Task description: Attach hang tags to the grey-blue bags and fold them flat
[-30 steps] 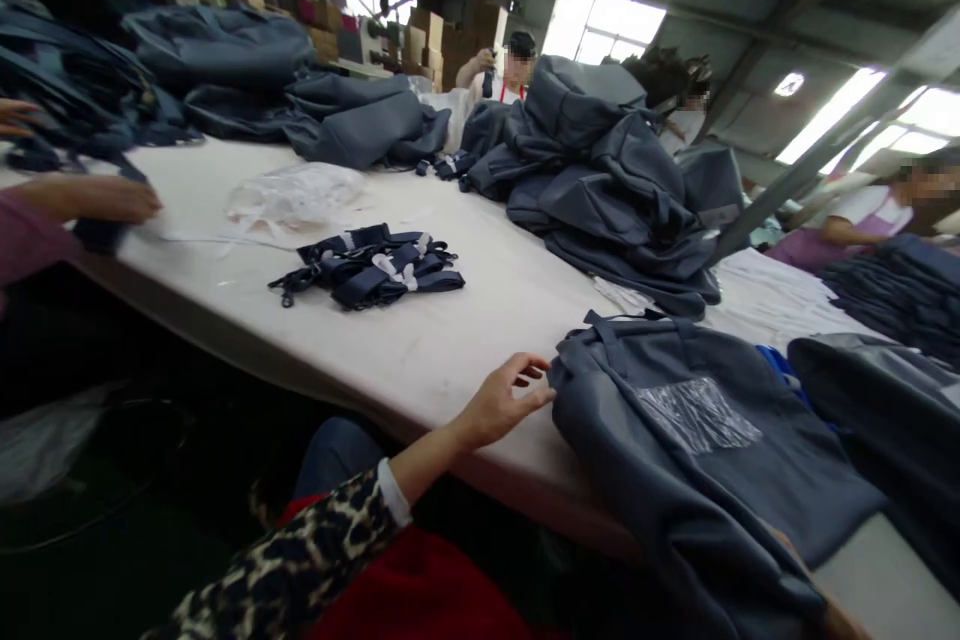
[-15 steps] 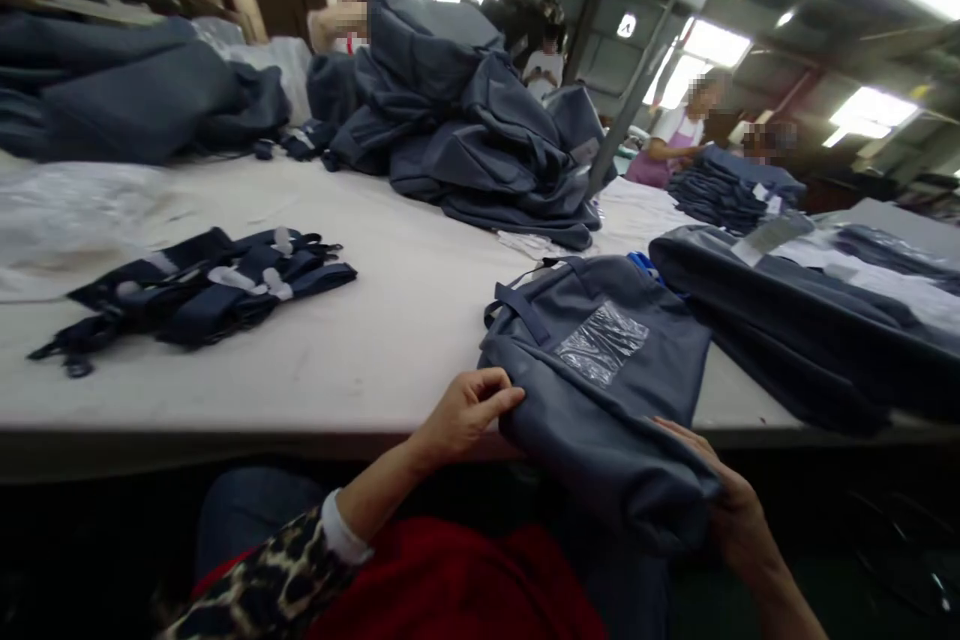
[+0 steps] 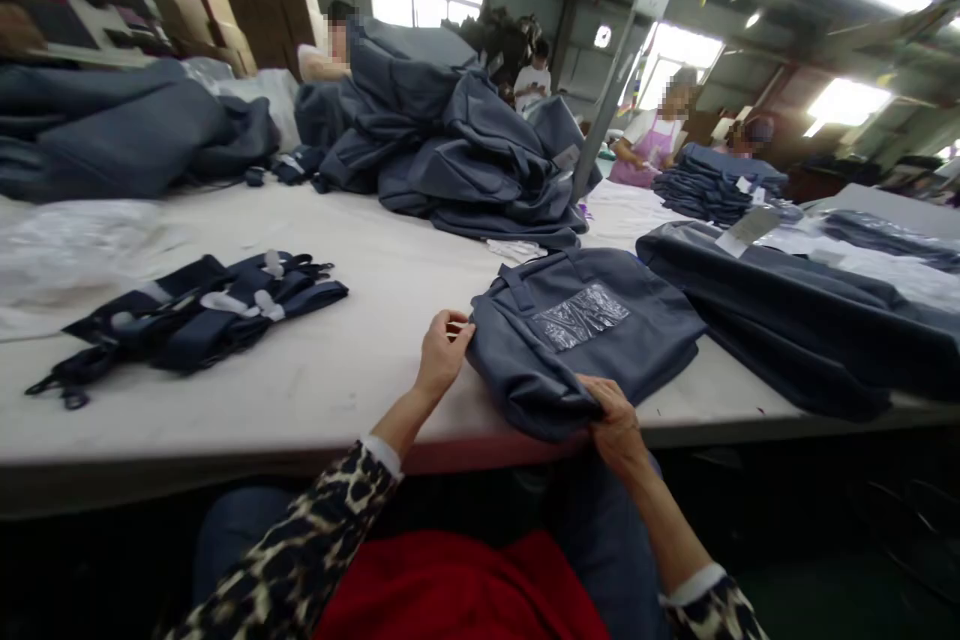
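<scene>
A dark blue-grey bag [image 3: 645, 320] lies on the white table in front of me, with a clear plastic window [image 3: 583, 317] and a short strap handle on its upper face. My left hand [image 3: 444, 352] pinches the bag's left edge between thumb and fingers. At its near edge my right hand [image 3: 611, 420] grips the folded material, fingers on top and thumb hidden. The near side of the bag bulges and creases between both hands, reaching just to the table's front edge.
Left on the table [image 3: 360, 350] lies a bundle of dark straps [image 3: 217, 310] with clips. A heap of bags [image 3: 457, 130] rises behind, beside a metal pole [image 3: 607, 110]. More bags [image 3: 772, 320] lie to the right. Co-workers stand farther back.
The bag has moved away from me, up onto the table, and its near part no longer hangs over the edge. Both hands have moved forward and left with it.
</scene>
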Available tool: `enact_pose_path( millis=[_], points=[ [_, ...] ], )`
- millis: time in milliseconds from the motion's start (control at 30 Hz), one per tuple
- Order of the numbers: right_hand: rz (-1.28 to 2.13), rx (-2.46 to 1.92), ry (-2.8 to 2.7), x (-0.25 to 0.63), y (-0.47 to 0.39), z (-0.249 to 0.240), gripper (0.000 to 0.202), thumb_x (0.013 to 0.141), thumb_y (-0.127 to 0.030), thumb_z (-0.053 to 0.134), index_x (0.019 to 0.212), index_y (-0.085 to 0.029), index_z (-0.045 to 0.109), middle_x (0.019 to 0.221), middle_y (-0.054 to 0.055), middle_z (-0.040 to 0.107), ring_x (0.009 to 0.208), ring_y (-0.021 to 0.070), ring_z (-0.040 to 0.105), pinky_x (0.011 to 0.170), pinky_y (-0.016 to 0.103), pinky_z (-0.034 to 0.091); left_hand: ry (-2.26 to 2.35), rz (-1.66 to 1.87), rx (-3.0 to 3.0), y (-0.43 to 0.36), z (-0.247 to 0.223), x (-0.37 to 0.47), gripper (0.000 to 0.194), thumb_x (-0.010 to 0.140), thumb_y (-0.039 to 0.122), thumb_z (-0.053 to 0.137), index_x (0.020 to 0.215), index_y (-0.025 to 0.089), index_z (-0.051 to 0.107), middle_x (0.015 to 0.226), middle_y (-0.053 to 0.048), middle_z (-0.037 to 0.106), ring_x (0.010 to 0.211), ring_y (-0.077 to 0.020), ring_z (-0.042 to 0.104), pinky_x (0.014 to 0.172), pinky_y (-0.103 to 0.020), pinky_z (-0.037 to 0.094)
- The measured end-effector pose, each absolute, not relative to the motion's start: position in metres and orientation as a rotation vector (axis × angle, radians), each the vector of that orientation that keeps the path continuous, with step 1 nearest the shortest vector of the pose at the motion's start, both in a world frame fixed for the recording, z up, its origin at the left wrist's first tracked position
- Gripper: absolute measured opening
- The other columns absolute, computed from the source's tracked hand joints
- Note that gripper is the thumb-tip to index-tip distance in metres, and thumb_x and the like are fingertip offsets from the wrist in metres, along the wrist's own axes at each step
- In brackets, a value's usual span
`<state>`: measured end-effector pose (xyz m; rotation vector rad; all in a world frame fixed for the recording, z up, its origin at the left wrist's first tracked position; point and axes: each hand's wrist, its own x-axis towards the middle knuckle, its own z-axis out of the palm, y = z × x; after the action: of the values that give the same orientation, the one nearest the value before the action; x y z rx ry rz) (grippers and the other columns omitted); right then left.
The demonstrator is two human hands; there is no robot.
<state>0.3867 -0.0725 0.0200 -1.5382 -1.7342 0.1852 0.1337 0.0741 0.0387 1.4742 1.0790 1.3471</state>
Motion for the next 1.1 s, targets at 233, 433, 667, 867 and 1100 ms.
enact_pose_path(
  millis=[233, 433, 667, 867, 1100],
  points=[
    [-0.086, -1.724, -1.814, 0.322, -0.051, 0.008, 0.068, 0.071, -0.006, 0.058, 0.137, -0.023, 0.054, 0.136, 0.008, 0.061, 0.123, 0.0285, 0.052, 0.104, 0.045, 0.038, 1.193, 1.541, 1.913, -0.008, 0.032, 0.118, 0.026, 0.09, 0.032, 0.063, 0.113, 0.022, 0.056, 0.124, -0.009, 0.056, 0.12, -0.025, 0.051, 0.107, -0.044, 0.04],
    [0.307, -1.627, -2.241, 0.312, -0.041, 0.034, 0.084, 0.074, -0.038, 0.075, 0.149, -0.024, 0.039, 0.15, 0.009, 0.048, 0.134, 0.029, 0.044, 0.106, 0.045, 0.038, 1.281, 1.465, 1.832, 0.004, 0.007, 0.093, 0.044, 0.089, 0.039, 0.066, 0.127, 0.024, 0.052, 0.144, -0.011, 0.046, 0.135, -0.0284, 0.041, 0.111, -0.051, 0.037],
    [0.112, -1.578, -2.087, 0.319, -0.003, 0.077, 0.027, 0.096, -0.032, 0.055, 0.12, -0.025, 0.065, 0.117, 0.006, 0.071, 0.106, 0.023, 0.065, 0.088, 0.034, 0.045, 1.07, 1.292, 1.133, 0.0, -0.012, 0.095, 0.084, 0.069, 0.045, 0.081, 0.138, 0.023, 0.039, 0.141, -0.015, 0.048, 0.123, -0.0281, 0.056, 0.1, -0.042, 0.051],
    [-0.028, -1.696, -2.118, 0.311, 0.019, 0.126, 0.022, 0.096, -0.042, 0.055, 0.09, -0.024, 0.067, 0.086, 0.003, 0.071, 0.081, 0.0217, 0.066, 0.068, 0.03, 0.041, 0.982, 1.174, 1.017, -0.001, 0.014, 0.115, 0.063, 0.072, 0.043, 0.08, 0.124, 0.015, 0.057, 0.123, -0.014, 0.065, 0.114, -0.0284, 0.062, 0.099, -0.042, 0.049],
    [0.31, -1.597, -2.303, 0.308, 0.008, 0.138, 0.049, 0.084, -0.048, 0.071, 0.127, -0.029, 0.058, 0.125, 0.005, 0.065, 0.113, 0.0241, 0.061, 0.091, 0.036, 0.047, 0.997, 1.236, 1.024, 0.0, -0.001, 0.115, 0.043, 0.072, 0.033, 0.076, 0.109, 0.011, 0.068, 0.104, -0.008, 0.073, 0.101, -0.0269, 0.065, 0.094, -0.038, 0.049]
  ],
)
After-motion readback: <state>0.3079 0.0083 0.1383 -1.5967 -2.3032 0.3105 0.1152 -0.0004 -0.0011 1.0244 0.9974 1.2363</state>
